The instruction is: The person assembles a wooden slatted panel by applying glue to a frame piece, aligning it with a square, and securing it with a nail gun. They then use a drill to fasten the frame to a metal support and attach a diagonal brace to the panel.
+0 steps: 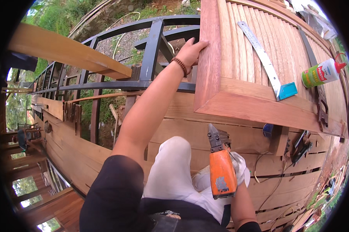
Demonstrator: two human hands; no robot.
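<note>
My left hand point(191, 54), with a brown bead bracelet point(181, 66) on its wrist, grips the left edge of a wooden louvered panel point(208, 77), thumb side on top; some of the fingers are hidden. Low in front of me, my right hand point(240, 164) is closed on an orange nail gun point(223, 170) with its dark nose pointing away toward the panel. Part of that hand is covered by something pale and by the tool. On the slats lie a try square point(261, 56) with a turquoise handle, a glue bottle point(319, 73) with a red cap and a handsaw point(320, 102).
A dark metal frame point(153, 50) runs off to the left of the panel. A wooden beam point(70, 52) slants across the upper left. Planks point(174, 125) lie under the panel, with a thin cable point(277, 185) at right. A dark tool point(301, 149) lies near the panel's support.
</note>
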